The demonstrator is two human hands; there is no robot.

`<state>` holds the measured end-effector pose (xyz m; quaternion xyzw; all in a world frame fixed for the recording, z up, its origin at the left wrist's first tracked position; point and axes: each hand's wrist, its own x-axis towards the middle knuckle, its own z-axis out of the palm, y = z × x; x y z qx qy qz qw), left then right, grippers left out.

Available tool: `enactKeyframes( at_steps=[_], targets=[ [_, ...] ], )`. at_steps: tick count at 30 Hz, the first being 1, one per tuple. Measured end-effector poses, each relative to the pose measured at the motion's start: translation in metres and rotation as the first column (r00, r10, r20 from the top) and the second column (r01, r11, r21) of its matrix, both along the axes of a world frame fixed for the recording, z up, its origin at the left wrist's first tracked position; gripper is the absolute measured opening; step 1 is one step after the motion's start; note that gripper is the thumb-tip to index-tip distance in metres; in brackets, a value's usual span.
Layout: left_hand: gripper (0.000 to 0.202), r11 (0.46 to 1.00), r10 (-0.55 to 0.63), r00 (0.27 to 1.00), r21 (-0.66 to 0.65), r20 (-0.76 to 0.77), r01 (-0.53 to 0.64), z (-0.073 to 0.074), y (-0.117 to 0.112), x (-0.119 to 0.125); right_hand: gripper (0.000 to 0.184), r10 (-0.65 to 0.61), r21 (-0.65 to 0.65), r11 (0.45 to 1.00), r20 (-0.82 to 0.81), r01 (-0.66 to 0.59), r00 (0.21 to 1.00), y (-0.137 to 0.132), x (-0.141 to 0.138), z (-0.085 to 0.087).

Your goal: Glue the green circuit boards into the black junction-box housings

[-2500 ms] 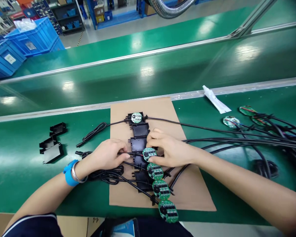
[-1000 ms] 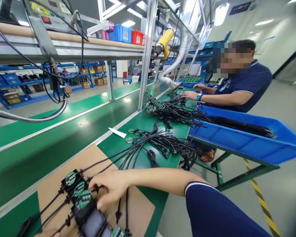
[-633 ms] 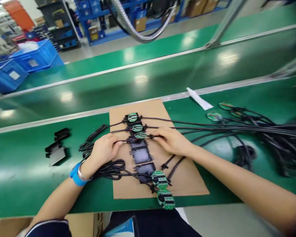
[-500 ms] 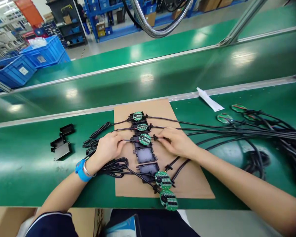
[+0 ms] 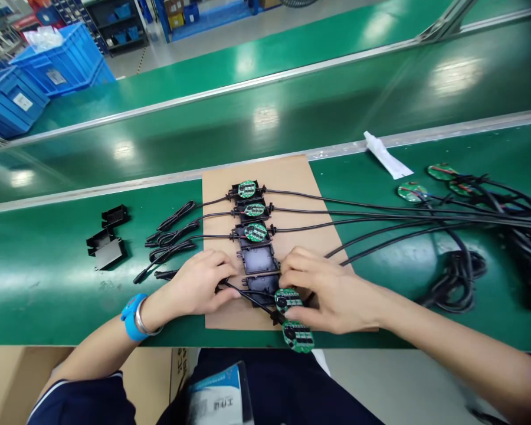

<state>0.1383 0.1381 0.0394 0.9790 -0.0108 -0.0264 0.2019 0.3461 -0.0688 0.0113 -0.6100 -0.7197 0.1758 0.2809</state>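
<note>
My left hand (image 5: pixel 206 282) is closed on a black cable (image 5: pixel 243 293) left of the lowest black plastic case (image 5: pixel 261 285). My right hand (image 5: pixel 325 289) is open around a round green circuit board (image 5: pixel 287 300), its thumb overlapping the board's lower edge; the curled fingertips are partly hidden. A second round board (image 5: pixel 298 336) lies just below, overhanging the cardboard's front edge. Further up the column of cases sit three boards with cables on both sides, the nearest board (image 5: pixel 255 232) above a case (image 5: pixel 257 258) with no board on it.
The cases lie on a cardboard sheet (image 5: pixel 287 171) on the green bench (image 5: pixel 62 307). Loose black cases (image 5: pixel 110 254) are at left. A white tube (image 5: pixel 388 156) lies at the back right. Boards (image 5: pixel 412 192) and tangled black cables (image 5: pixel 460 283) cover the right side. Blue bins (image 5: pixel 59 65) stand behind.
Both hands have left the third board and its cable and come nearer to me, to the lower boards and cables. That third board now rests over its case. The view has tilted downward.
</note>
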Motion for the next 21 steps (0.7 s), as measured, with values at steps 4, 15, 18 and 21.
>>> enactKeyframes(
  at_steps=[4, 15, 18, 21],
  targets=[
    [0.019, 0.999, -0.009, 1.000, -0.038, -0.003, 0.008, -0.014, -0.003, -0.003, 0.027, -0.008, -0.092, 0.996, -0.022, 0.006, 1.000, -0.010, -0.017, -0.009],
    [0.021, 0.913, -0.261, 0.963, 0.341, 0.066, 0.224, 0.013, -0.027, -0.037, 0.012, 0.020, 0.085, 0.996, 0.000, -0.019, 1.000, -0.023, -0.019, -0.029],
    [0.038, 0.959, -0.143, 0.990, 0.243, -0.012, 0.142, 0.010, -0.027, -0.038, 0.014, -0.014, 0.116, 0.993, -0.088, 0.024, 0.996, -0.017, -0.015, -0.015],
    [0.045, 0.979, 0.053, 0.989, 0.187, 0.137, -0.078, 0.000, -0.018, -0.031, 0.018, -0.102, 0.104, 0.988, -0.144, 0.118, 0.984, -0.002, -0.009, -0.001]
  ],
)
